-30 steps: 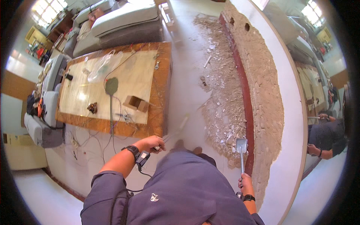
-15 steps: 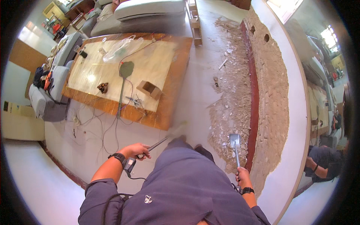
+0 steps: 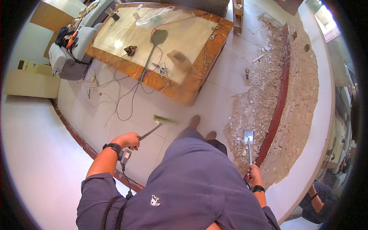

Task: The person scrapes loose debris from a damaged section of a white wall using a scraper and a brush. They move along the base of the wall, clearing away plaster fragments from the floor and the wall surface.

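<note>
My left hand (image 3: 129,141) is wrapped round the dark handle of a brush (image 3: 150,132), whose green bristles hang above the pale tiled floor left of my feet. In my right hand (image 3: 253,174) is the grip of a small metal hand shovel (image 3: 248,136). Its flat grey blade points away from me, over or on the strip of rubble (image 3: 239,120) beside the wall; whether it touches the debris I cannot tell. The blade looks nearly bare. Broken plaster chips and brown dirt lie around it.
A low marble-edged table (image 3: 214,53) stands ahead, bearing a fly swatter (image 3: 158,37), scissors (image 3: 163,71) and a small cardboard box (image 3: 179,59). Loose cables (image 3: 131,111) trail over the floor. A dark red skirting strip (image 3: 281,92) runs along the stripped wall (image 3: 301,99) at right.
The view has turned, so the table and rubble sit farther right and higher. The brush's bristles, smeared before, now show clearer and farther from my legs. Both hands keep their holds.
</note>
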A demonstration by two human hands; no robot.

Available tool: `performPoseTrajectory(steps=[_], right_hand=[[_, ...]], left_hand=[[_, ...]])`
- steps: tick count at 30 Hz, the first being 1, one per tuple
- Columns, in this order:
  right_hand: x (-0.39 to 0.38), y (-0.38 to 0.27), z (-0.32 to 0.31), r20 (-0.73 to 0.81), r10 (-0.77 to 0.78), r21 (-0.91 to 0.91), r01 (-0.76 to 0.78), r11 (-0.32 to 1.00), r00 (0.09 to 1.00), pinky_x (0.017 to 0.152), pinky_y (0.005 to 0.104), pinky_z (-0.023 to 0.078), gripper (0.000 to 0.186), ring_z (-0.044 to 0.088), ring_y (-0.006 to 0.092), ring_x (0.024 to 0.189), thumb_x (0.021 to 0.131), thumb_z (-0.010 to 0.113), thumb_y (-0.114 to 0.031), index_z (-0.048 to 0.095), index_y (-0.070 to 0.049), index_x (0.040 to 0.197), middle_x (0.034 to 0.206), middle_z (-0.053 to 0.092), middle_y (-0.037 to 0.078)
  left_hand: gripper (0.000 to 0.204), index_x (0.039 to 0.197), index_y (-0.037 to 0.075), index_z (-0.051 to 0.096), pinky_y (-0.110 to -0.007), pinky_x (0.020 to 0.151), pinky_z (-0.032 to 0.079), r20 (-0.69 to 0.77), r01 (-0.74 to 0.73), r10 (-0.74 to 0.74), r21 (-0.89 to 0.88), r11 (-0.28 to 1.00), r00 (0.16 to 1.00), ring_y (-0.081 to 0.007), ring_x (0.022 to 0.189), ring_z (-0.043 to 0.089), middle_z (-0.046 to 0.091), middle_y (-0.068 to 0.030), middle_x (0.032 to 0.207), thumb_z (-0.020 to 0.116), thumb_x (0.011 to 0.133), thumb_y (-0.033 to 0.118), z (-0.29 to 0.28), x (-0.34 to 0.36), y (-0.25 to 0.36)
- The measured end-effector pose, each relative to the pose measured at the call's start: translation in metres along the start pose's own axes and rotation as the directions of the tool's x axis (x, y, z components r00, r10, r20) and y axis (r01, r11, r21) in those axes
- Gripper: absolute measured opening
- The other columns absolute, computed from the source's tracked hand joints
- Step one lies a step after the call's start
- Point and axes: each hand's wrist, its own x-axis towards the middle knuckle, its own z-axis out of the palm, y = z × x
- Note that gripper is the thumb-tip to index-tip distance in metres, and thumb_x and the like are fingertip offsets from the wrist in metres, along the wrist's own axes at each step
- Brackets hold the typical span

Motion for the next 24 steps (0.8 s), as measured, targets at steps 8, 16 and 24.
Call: performPoseTrajectory(steps=[8, 16, 24], right_hand=[[-0.029, -0.036, 0.028, -0.041, -0.012, -0.035, 0.01, 0.999, 0.999, 0.036, 0.0254, 0.03, 0.014, 0.042, 0.0106, 0.041, 0.092, 0.05, -0.029, 0.053, -0.016, 0.088, 0.06, 0.046, -0.003], [-0.034, -0.055, 0.055, -0.018, -0.044, 0.015, 0.044, 0.999, 0.999, 0.036, 0.0244, 0.031, 0.015, 0.042, 0.0101, 0.041, 0.092, 0.05, -0.03, 0.05, -0.017, 0.084, 0.06, 0.046, -0.004], [-0.05, -0.065, 0.074, -0.044, -0.048, 0.014, 0.048, 0.999, 0.998, 0.037, 0.0235, 0.031, 0.012, 0.042, 0.0092, 0.042, 0.092, 0.05, -0.029, 0.052, -0.017, 0.088, 0.06, 0.046, -0.003]], left_hand=[[0.04, 0.117, -0.009, 0.054, -0.033, 0.058, 0.055, -0.078, 0.075, -0.059, 0.218, 0.973, 0.995, -0.0229, 0.071, 0.069, 0.065, -0.0187, 0.088, 0.046, 0.079, -0.002, -0.034, 0.016, -0.009], [0.021, 0.072, -0.001, 0.068, -0.034, 0.064, 0.054, -0.266, 0.184, -0.033, 0.566, 0.803, 0.963, -0.0209, 0.066, 0.069, 0.069, -0.0144, 0.073, 0.049, 0.079, 0.001, -0.09, 0.068, 0.018], [0.01, 0.078, 0.001, 0.071, -0.039, 0.075, 0.051, -0.289, 0.205, 0.008, 0.697, 0.687, 0.957, -0.0304, 0.085, 0.067, 0.068, -0.0189, 0.086, 0.064, 0.073, 0.007, -0.128, 0.12, 0.035]])
